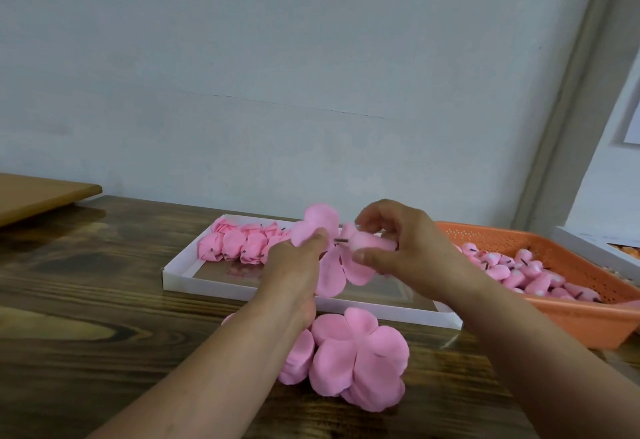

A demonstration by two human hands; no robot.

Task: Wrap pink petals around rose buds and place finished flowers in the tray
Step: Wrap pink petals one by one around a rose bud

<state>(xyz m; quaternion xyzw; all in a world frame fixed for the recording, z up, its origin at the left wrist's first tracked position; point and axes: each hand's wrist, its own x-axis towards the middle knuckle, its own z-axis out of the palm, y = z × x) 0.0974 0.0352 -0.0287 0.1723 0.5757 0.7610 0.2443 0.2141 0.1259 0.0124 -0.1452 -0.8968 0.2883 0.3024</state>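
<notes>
Both bare forearms extend forward, raised. Left hand (294, 262) pinches with curled fingertips; right hand (401, 248) grips between thumb and curled fingers.

A pink rose bud (372, 243) with a short dark stem pointing left is held just right of the frame's centre, above a white tray (194, 270). Touching it on the left is a flat pink petal piece (329, 265) with several rounded lobes, some raised and some hanging down. Finished pink flowers (239, 242) lie in a row at the tray's far left end. A stack of loose petal pieces (360, 359) lies on the table at lower centre. More pink buds (526, 274) fill an orange basket (571, 320) on the right.
</notes>
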